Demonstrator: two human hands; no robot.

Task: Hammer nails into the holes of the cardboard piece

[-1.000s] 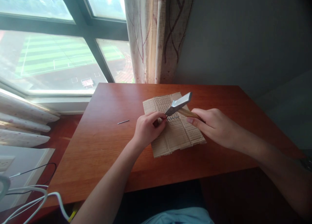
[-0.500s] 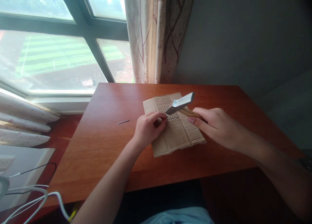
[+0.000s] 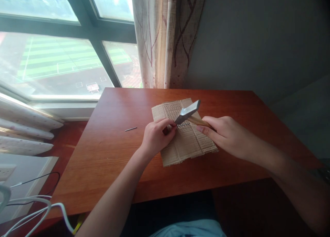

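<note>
My right hand point(image 3: 219, 132) is wrapped round the wooden handle of a hammer point(image 3: 190, 109). The hammer's metal head is tilted, its lower end right by the fingertips of my left hand point(image 3: 156, 135). Those left fingers are pinched together over a piece of corrugated cardboard point(image 3: 187, 146); whatever they hold is too small or hidden to make out. Rows of small holes cover the cardboard's upper part, and a line of small dark marks or bits runs across its middle, partly behind the hammer.
Left of the cardboard, a thin metal rod point(image 3: 131, 129) lies on the brown wooden table point(image 3: 108, 161). White cables point(image 3: 59, 207) loop at the table's near left corner. Beyond stand a window point(image 3: 59, 65), a curtain point(image 3: 157, 41) and a grey wall point(image 3: 244, 41).
My right hand and the hammer have shifted slightly left and the hammer's head has come down closer to my left fingertips. My left hand and the cardboard have barely moved.
</note>
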